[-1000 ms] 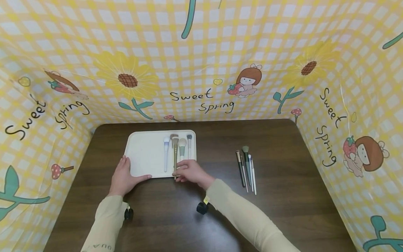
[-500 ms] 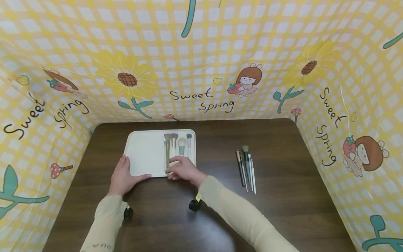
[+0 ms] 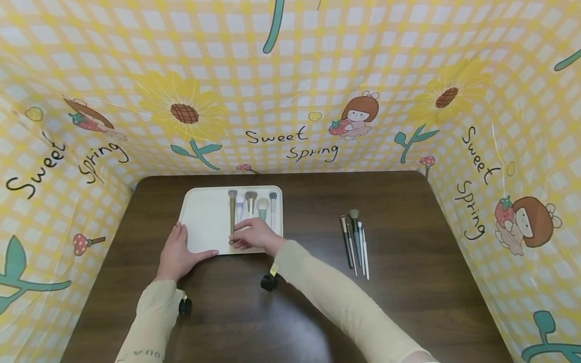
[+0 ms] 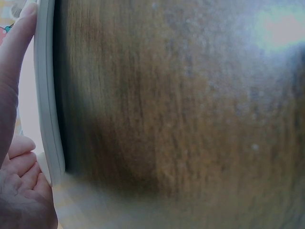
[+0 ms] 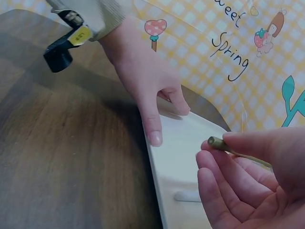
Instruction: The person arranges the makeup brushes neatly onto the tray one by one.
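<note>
A white tray [image 3: 206, 219] lies at the back left of the table. My left hand [image 3: 174, 259] rests on its near-left corner, thumb straight along the near rim and fingers against the left side. Over the tray, my right hand [image 3: 255, 234] pinches the lower handle of an olive-green makeup brush [image 3: 232, 212], bristles pointing away from me. The handle's end [image 5: 217, 142] sticks out between thumb and fingertip in the right wrist view. Right of this brush lie several others, among them a lavender brush [image 3: 239, 204] and a pale green brush [image 3: 262, 205], their lower parts partly hidden by my hand.
Several more makeup brushes [image 3: 355, 247] lie side by side on the dark wooden table [image 3: 313, 212], right of the tray. A yellow checked cloth [image 3: 281, 101] walls the table at the back and sides.
My right hand has moved left with the olive-green brush, from above the other brushes to the left side of their row. The left hand and the tray have stayed put.
</note>
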Motion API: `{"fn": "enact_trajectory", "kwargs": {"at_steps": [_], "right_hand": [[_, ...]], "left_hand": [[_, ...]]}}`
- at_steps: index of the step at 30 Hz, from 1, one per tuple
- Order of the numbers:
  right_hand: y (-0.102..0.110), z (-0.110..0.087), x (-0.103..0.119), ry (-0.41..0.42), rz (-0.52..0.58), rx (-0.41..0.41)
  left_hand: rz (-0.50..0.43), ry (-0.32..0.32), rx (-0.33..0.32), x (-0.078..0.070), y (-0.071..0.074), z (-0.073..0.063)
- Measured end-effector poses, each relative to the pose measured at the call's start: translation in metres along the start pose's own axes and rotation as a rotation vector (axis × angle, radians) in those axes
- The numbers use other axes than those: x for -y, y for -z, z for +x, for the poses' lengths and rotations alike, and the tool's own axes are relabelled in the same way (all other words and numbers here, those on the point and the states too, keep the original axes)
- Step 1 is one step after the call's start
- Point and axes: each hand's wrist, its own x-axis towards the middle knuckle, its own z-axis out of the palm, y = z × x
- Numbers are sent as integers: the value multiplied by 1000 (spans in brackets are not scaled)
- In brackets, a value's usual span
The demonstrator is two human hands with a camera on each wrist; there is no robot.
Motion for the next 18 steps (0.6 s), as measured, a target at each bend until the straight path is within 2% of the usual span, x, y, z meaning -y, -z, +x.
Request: {"fn": "enact_trajectory", "kwargs": {"at_steps": [9, 18], "right_hand": [[-10, 19, 10, -63, 8, 21], [-16, 31, 10, -139, 39, -56]], "left_hand": [[14, -19, -18, 0, 1, 0], [9, -14, -9, -2, 1, 0]]}}
